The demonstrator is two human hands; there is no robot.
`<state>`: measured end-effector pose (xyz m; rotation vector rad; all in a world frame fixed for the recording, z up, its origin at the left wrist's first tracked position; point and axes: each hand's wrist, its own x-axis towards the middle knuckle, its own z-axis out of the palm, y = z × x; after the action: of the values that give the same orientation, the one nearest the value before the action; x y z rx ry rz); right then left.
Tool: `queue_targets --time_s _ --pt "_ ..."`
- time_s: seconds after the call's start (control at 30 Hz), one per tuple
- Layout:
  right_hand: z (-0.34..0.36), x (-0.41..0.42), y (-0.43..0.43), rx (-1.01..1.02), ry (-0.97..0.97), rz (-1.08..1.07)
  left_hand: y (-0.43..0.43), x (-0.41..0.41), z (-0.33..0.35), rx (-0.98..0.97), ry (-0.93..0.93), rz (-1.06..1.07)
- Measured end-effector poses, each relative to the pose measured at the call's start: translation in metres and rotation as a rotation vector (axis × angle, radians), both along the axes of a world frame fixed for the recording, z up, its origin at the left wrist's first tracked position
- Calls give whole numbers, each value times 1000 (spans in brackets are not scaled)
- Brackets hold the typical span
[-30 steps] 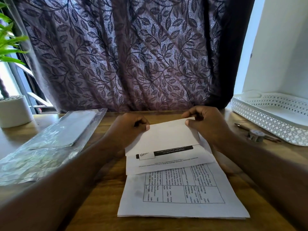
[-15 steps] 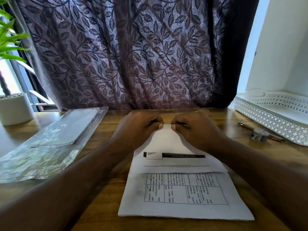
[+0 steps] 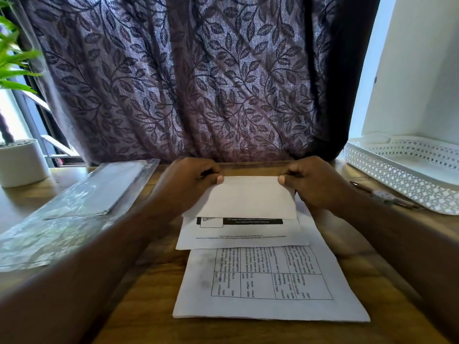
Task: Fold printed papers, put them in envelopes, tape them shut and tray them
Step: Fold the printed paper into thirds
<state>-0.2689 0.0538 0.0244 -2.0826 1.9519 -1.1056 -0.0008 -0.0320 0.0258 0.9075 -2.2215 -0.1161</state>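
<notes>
Starting far left of the folded paper [image 3: 248,202], a white pot [image 3: 22,162] with a green plant [image 3: 15,58] stands on the desk [image 3: 139,301]. Closer to the paper on that side, a shiny clear plastic pack [image 3: 82,202] lies flat, with a flat pale stack inside; what the stack is I cannot tell.

The left hand [image 3: 186,187] pinches the paper's far left corner, thumb on top and the other fingers curled under. The paper sits mid-desk. Its far part is turned over toward the person, so a blank white flap covers the upper edge of a black printed band. Behind the paper hangs a purple curtain [image 3: 186,83] patterned with leaves. The right hand [image 3: 315,187] pinches the far right corner the same way, thumb on top, fingers curled beneath.

Under the paper's near edge and reaching toward the person, a sheet [image 3: 268,286] printed with a ruled table lies flat on the desk. Its near edge looks thicker than a single page, though how many pages lie there is unclear.

Right of the paper, a pen [image 3: 403,203] lies on the desk with a small round thing [image 3: 381,194] against it, too blurred to name. Just beyond them, at the far right, sits a white lattice tray [image 3: 402,184].
</notes>
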Motion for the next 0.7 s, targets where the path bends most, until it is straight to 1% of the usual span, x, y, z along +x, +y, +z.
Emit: queue_targets --time_s 0.13,0.23,0.3,0.37,0.43,0.47,0.57,0.7 --pt "-1 3 1 34 -106 44 1 2 3 10 -33 30" --pt "-1 8 5 18 -178 57 -2 5 0 11 -59 78" --pt "-1 13 6 -35 -170 23 -4 6 -4 -55 -107 128" --pt "0 23 8 -101 -118 -16 1 3 -6 -142 -128 134" --pt "1 35 12 -146 -75 -10 10 -6 -6 -197 -120 62" --pt "0 42 14 -162 -55 2 16 -13 -4 -189 -110 5" --pt "-2 55 17 -214 -22 47 27 -27 -1 -90 -21 -150" --pt "-2 56 16 -256 -32 58 26 -27 2 -81 -14 -142"
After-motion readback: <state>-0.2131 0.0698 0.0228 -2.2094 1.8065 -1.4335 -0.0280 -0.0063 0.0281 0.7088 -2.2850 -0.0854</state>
